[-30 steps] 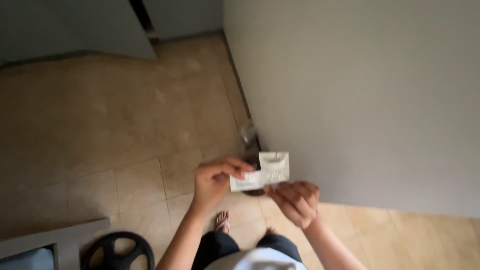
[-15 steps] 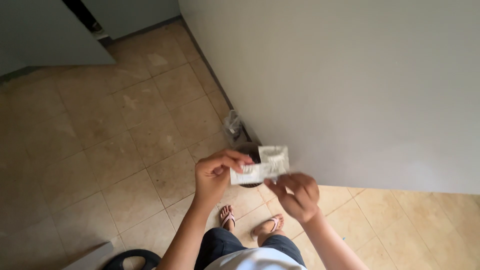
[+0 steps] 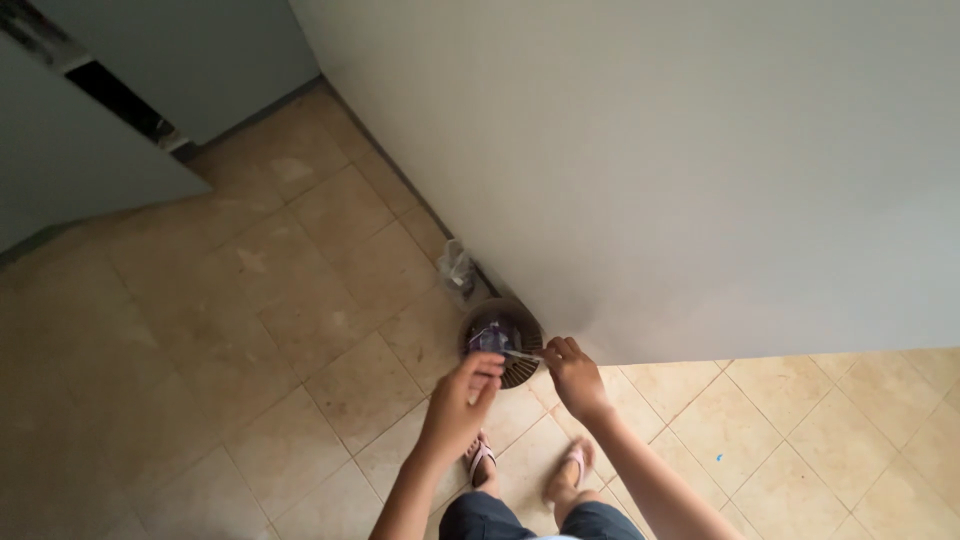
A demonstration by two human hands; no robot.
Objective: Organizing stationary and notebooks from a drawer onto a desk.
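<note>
Both my hands reach down over a small round brown waste basket with a lattice wall and a dark liner, standing on the floor against the wall. My right hand pinches a thin white paper wrapper, seen edge-on above the basket's mouth. My left hand is curled at the wrapper's other end, with a small white bit showing under its fingers. My feet in pink sandals stand just in front of the basket.
A pale wall runs from the top middle to the right. A crumpled clear plastic bag lies at its foot behind the basket. Beige floor tiles spread left; a grey door and dark gap are top left.
My hands have dropped from chest height down to the basket, and the wrapper has turned from flat and facing me to edge-on. The view swung; the black wheel-like object left the frame.
</note>
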